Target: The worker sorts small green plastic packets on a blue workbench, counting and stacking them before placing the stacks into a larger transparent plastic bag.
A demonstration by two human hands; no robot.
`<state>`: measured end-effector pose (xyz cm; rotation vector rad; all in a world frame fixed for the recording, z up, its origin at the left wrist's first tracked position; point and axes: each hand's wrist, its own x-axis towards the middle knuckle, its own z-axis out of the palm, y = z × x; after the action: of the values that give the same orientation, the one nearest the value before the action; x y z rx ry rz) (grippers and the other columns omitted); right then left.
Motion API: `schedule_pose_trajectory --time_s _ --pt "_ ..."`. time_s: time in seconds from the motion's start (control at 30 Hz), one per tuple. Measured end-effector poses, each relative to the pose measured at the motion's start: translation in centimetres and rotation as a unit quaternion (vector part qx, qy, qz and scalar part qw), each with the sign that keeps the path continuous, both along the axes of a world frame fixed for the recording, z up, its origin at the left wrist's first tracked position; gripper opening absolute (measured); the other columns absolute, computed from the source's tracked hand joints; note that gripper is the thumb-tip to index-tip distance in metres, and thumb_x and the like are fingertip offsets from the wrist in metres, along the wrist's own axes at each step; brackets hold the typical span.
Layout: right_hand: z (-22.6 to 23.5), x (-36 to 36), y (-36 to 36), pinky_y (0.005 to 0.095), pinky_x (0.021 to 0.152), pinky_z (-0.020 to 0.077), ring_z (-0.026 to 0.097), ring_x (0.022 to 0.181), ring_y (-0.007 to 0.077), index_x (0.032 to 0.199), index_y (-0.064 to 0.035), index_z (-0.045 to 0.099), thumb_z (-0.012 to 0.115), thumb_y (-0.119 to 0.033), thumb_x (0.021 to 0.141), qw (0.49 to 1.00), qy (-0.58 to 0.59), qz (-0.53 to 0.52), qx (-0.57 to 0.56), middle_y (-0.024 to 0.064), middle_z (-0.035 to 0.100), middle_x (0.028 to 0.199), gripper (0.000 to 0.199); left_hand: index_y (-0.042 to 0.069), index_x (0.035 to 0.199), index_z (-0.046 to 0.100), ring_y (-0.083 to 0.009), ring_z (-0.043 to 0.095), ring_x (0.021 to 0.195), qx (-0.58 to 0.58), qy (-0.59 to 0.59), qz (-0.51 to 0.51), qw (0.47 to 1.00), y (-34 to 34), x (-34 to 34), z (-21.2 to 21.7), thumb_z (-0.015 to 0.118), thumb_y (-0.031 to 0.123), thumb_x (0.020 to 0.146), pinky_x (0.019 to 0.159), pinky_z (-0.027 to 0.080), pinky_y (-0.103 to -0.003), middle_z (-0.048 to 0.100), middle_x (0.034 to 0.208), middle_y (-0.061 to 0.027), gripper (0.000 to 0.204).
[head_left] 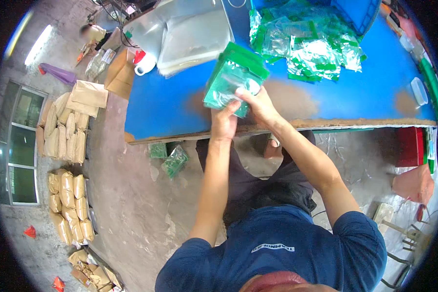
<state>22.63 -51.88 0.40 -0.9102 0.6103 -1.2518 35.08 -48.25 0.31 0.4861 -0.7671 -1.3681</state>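
Both my hands grip a stack of green and clear plastic bags (236, 73), held just over the near part of a blue table (165, 107). My left hand (225, 120) has its thumb pressed on the lower edge of the stack. On the right side, my right hand (259, 103) lays its thumb across the top bag, its other fingers hidden beneath. Beyond the stack, to the right, lies a loose heap of similar green-edged clear bags (311, 48). A pile of large clear plastic sheets (194, 41) lies at the far left of the table.
A blue bin (357, 14) stands behind the heap. At the table's left edge are a white bottle with a red cap (143, 63) and a cardboard box (120, 75). Two green packs (175, 160) lie on the floor. Brown sacks (70, 199) are stacked at left; a red bin (409, 146) stands right.
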Motion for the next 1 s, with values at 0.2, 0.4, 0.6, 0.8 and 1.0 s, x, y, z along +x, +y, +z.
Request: schedule_pose_trajectory --time_s 0.2,0.4,0.6,0.8,1.0 --pt "-0.6 -6.5 -3.0 0.0418 0.11 0.0392 0.05 0.126 0.0284 0.149 -0.0051 0.024 0.092 -0.021 0.068 0.962 0.214 0.026 -0.167 0.0197 0.05 0.136 0.107 0.016 0.157 -0.011 -0.0263 0.042 0.136 -0.121 -0.366 0.005 0.923 -0.1 3.9 0.2 0.08 -0.003 0.07 0.113 0.036 -0.044 0.041 0.147 -0.0139 0.127" --pt "0.1 -5.8 -2.4 0.0422 0.108 0.0397 0.048 0.126 0.0282 0.147 -0.0053 0.026 0.094 -0.026 0.064 0.91 0.336 0.011 -0.244 0.0196 0.05 0.134 0.11 0.016 0.156 -0.014 -0.0274 0.042 0.136 -0.123 -0.377 -0.024 0.918 -0.7 3.6 -0.1 0.079 -0.005 0.072 0.113 0.035 -0.044 0.039 0.148 -0.0144 0.126" --pt "0.1 -5.2 -2.5 0.0398 0.107 0.0407 0.052 0.123 0.0263 0.144 -0.002 0.033 0.095 -0.03 0.063 0.94 0.266 0.04 -0.209 0.0177 0.052 0.133 0.106 0.02 0.154 -0.022 -0.0272 0.042 0.135 -0.11 -0.393 -0.019 0.913 -0.3 4.3 -0.3 0.08 -0.009 0.069 0.111 0.039 -0.043 0.037 0.149 -0.0145 0.136" --pt "0.7 -4.6 -2.9 0.0349 0.103 0.0423 0.054 0.117 0.0213 0.134 0.0025 0.048 0.093 -0.034 0.065 0.943 0.289 0.063 -0.154 0.0138 0.06 0.121 0.091 0.015 0.154 -0.02 -0.0272 0.042 0.135 -0.12 -0.424 0.02 0.897 -0.2 4.2 -0.6 0.083 -0.007 0.067 0.11 0.04 -0.041 0.037 0.148 -0.0145 0.137" --pt "-0.2 -5.1 -3.6 0.0343 0.103 0.0422 0.053 0.115 0.0197 0.134 0.0041 0.047 0.092 -0.035 0.068 0.953 0.247 0.102 -0.14 0.0127 0.06 0.123 0.089 0.009 0.15 0.009 -0.0241 0.046 0.13 -0.119 -0.459 0.009 0.881 -1.0 5.3 -1.6 0.085 -0.004 0.067 0.107 0.043 -0.039 0.042 0.14 -0.0118 0.113"
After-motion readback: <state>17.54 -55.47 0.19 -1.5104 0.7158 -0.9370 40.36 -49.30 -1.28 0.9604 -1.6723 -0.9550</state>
